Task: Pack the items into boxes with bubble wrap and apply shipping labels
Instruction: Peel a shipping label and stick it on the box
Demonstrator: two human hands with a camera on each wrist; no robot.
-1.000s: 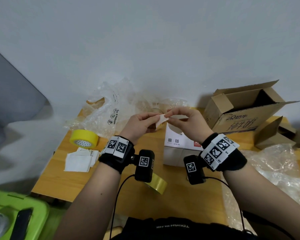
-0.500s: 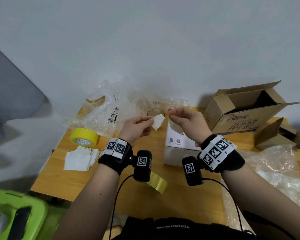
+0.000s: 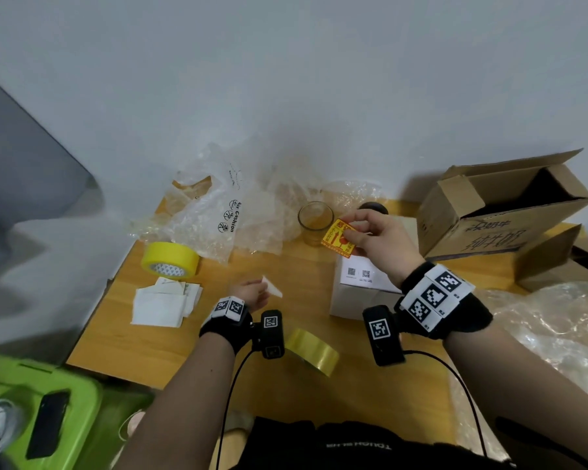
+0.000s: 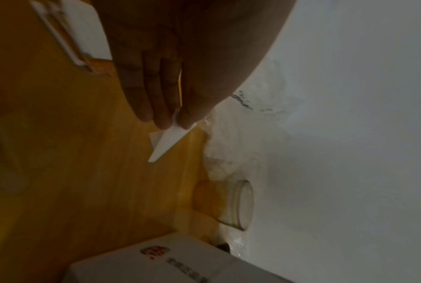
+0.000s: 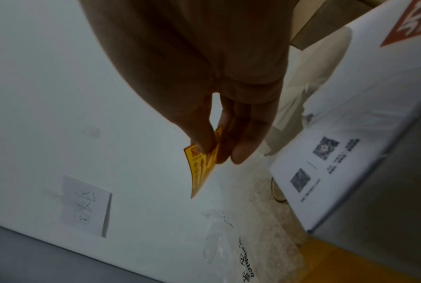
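My right hand [image 3: 374,237] pinches a yellow label with red print [image 3: 338,238] between thumb and fingers, in the air above the far end of the closed white box [image 3: 360,283]. The same yellow label [image 5: 202,168] hangs from the fingertips in the right wrist view, beside the white box [image 5: 350,153]. My left hand [image 3: 252,293] is low over the wooden table [image 3: 184,344] and pinches the white backing paper [image 3: 273,288]. That backing paper [image 4: 167,142] sticks out from the fingertips of my left hand [image 4: 170,116].
A glass [image 3: 314,222] stands behind the white box among bubble wrap [image 3: 218,212]. Yellow tape roll [image 3: 169,259], a stack of white papers [image 3: 165,305] and a clear tape roll [image 3: 314,354] lie on the table. Open cardboard boxes [image 3: 499,208] sit at the right, more wrap [image 3: 550,330] near.
The hands have pulled apart: the right one now shows a yellow label over the white box, and the left has dropped toward the table with the white backing paper.
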